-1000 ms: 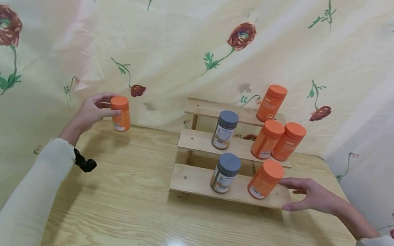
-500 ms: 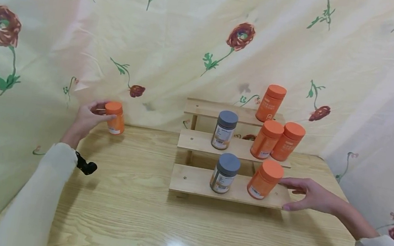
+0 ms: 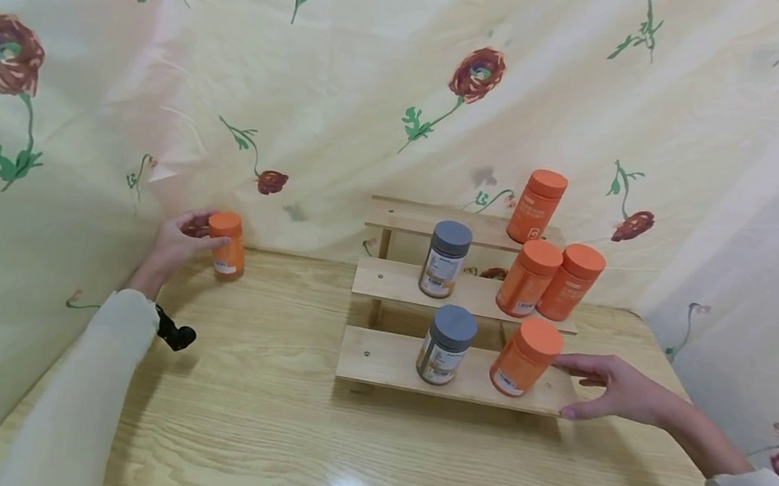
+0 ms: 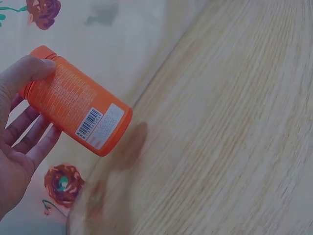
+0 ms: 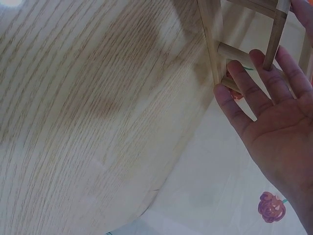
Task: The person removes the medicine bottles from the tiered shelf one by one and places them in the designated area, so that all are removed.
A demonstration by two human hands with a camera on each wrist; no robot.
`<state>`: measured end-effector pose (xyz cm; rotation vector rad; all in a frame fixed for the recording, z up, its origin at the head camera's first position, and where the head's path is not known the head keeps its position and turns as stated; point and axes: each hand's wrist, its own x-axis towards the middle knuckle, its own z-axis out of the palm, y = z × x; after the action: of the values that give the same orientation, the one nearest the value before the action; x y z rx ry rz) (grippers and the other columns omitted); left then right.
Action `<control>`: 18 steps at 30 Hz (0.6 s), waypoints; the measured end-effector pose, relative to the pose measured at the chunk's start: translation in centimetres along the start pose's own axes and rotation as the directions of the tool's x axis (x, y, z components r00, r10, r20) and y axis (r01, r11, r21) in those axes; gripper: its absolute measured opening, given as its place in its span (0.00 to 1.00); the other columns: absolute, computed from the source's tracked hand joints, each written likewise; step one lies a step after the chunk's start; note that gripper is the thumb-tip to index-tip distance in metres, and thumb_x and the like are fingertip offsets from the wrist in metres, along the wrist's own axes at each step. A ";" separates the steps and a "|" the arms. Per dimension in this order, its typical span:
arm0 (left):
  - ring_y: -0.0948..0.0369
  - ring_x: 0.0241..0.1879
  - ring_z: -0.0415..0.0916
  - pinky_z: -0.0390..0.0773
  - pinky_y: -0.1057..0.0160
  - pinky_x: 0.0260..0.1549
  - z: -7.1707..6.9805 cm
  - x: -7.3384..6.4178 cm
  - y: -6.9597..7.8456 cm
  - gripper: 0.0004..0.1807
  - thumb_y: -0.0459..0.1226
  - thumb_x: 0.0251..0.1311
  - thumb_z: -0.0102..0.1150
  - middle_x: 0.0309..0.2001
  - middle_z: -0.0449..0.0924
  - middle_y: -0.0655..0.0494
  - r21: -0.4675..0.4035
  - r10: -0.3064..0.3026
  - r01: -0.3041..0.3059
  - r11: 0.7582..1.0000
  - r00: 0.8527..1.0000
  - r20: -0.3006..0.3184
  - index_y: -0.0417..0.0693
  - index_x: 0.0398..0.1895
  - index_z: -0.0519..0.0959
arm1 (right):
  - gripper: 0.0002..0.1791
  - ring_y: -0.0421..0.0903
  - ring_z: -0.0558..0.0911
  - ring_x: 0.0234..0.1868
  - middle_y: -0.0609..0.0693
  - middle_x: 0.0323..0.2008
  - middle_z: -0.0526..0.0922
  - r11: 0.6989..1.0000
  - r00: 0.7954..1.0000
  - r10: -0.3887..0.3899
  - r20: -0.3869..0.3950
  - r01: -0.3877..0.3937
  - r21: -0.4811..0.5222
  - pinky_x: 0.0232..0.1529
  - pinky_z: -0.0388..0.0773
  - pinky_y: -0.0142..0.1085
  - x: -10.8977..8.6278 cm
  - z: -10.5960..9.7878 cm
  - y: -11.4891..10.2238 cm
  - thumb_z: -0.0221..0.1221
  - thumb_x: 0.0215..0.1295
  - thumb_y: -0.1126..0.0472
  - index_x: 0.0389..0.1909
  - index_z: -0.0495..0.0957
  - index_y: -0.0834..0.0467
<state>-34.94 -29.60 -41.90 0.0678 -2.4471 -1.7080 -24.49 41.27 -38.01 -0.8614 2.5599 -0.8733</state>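
An orange jar [image 3: 228,247] with an orange lid is held upright by my left hand [image 3: 179,240], near the back left of the table. In the left wrist view the thumb lies across the jar [image 4: 80,100] just below its lid, with the fingers behind; a barcode label faces out. Whether its base touches the table cannot be told. My right hand [image 3: 619,390] holds the right end of the lowest step of a wooden tiered rack [image 3: 388,361], thumb at the front edge. In the right wrist view the spread fingers of the right hand [image 5: 281,127] reach under the rack.
Grey-lidded jars [image 3: 448,347] stand on the lower and middle steps. Orange jars stand to their right, one [image 3: 526,358] low, two on the middle step, and one [image 3: 537,207] on top. A flowered cloth [image 3: 349,104] hangs behind the wooden table [image 3: 245,422].
My left hand has lowered the orange jar towards the table and drawn it slightly left and nearer. The right hand and the rack have stayed in place.
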 end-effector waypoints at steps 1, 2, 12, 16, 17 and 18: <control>0.67 0.53 0.72 0.72 0.77 0.50 0.0 0.0 -0.2 0.39 0.42 0.61 0.72 0.50 0.74 0.72 0.004 -0.005 0.005 1.000 1.000 0.000 0.45 0.74 0.68 | 0.37 0.19 0.71 0.61 0.19 0.62 0.71 1.000 1.000 -0.001 -0.001 0.001 0.000 0.55 0.79 0.29 0.0 0.0 0.0 0.73 0.59 0.58 0.69 0.73 0.62; 0.66 0.54 0.72 0.73 0.77 0.50 0.1 0.0 -0.3 0.39 0.43 0.61 0.72 0.51 0.74 0.71 0.007 -0.008 0.008 1.000 1.000 -0.002 0.46 0.74 0.68 | 0.37 0.19 0.71 0.61 0.19 0.62 0.71 1.000 1.000 -0.002 -0.002 0.002 -0.001 0.55 0.79 0.29 0.0 0.0 0.0 0.73 0.59 0.59 0.68 0.73 0.62; 0.56 0.64 0.70 0.72 0.56 0.69 0.5 -0.3 -0.3 0.43 0.48 0.59 0.73 0.70 0.70 0.46 0.023 -0.046 0.045 0.999 0.999 0.007 0.49 0.76 0.66 | 0.36 0.20 0.71 0.61 0.19 0.62 0.71 1.000 1.000 -0.003 -0.003 0.003 -0.002 0.55 0.79 0.29 0.0 0.1 0.0 0.73 0.59 0.59 0.68 0.73 0.62; 0.55 0.65 0.70 0.72 0.53 0.69 0.5 -0.3 -0.6 0.43 0.48 0.59 0.72 0.71 0.70 0.46 0.030 -0.057 0.057 0.998 0.998 0.009 0.50 0.76 0.66 | 0.36 0.19 0.71 0.61 0.19 0.62 0.71 1.000 1.000 -0.006 -0.004 0.006 -0.003 0.55 0.78 0.29 0.0 0.0 0.0 0.73 0.59 0.59 0.68 0.73 0.62; 0.54 0.66 0.70 0.72 0.54 0.69 0.6 -0.3 -0.7 0.42 0.48 0.59 0.73 0.70 0.70 0.46 0.030 -0.056 0.056 0.998 0.998 0.008 0.50 0.76 0.66 | 0.36 0.19 0.71 0.60 0.19 0.62 0.71 1.000 1.000 -0.005 -0.005 0.005 -0.005 0.55 0.78 0.29 0.0 0.1 0.0 0.73 0.59 0.59 0.68 0.73 0.62; 0.54 0.66 0.70 0.72 0.54 0.69 0.6 -0.3 -0.7 0.42 0.47 0.60 0.73 0.70 0.70 0.46 0.029 -0.055 0.055 0.998 0.998 0.007 0.50 0.76 0.66 | 0.36 0.20 0.71 0.60 0.19 0.62 0.71 1.000 1.000 -0.005 -0.006 0.005 -0.006 0.55 0.79 0.29 0.0 0.1 0.0 0.73 0.59 0.59 0.68 0.73 0.62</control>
<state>-34.73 -29.27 -42.83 0.1325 -2.4980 -1.6984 -24.47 41.28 -38.09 -0.8681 2.5681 -0.8715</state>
